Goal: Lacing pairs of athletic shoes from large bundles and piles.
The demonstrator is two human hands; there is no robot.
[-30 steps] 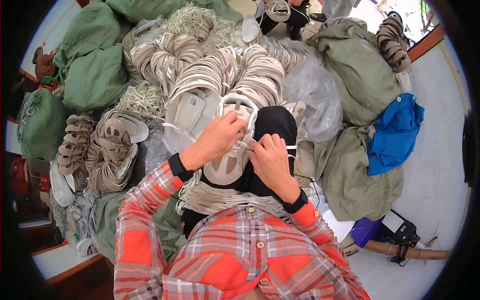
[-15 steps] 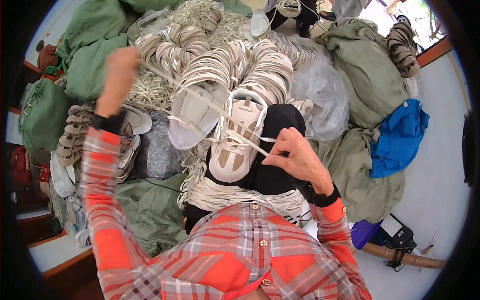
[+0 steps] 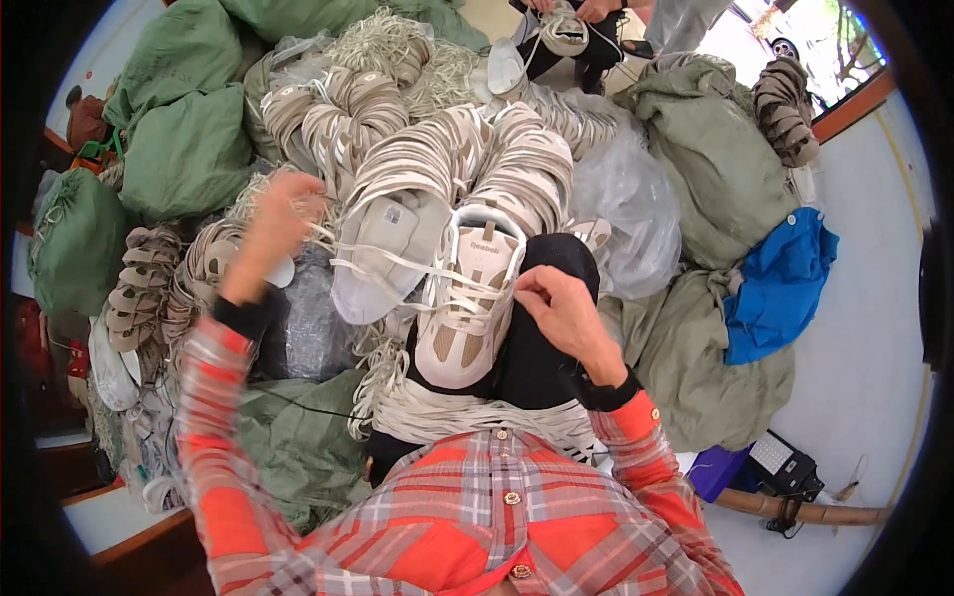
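Observation:
A beige and white sneaker upper (image 3: 465, 348) rests toe toward me over my black-clad knees. Its white shoelace (image 3: 397, 266) runs through the eyelets, with loose lengths trailing left across a pale upper's underside (image 3: 383, 243). My right hand (image 3: 568, 313) is at the sneaker's right eyelet edge, thumb and fingers pinched together; what they hold there is hidden. My left hand (image 3: 273, 228) is raised to the left, beyond the trailing lace, and smeared by motion. Whether lace is in its fingers cannot be made out. A bundle of white laces (image 3: 477, 409) lies across my lap.
Rows of nested shoe uppers (image 3: 522, 164) lie ahead, near loose laces (image 3: 383, 45). Green sacks (image 3: 189, 139) stand left, an olive sack (image 3: 706, 149) and blue cloth (image 3: 780, 288) right. Clear plastic (image 3: 631, 209) lies between. Another person's hands (image 3: 596, 10) hold a shoe at the top.
My left hand has come down and inward, and the lace stretched between my hands now hangs slacker to the left. My right hand has moved left, up against the sneaker's side.

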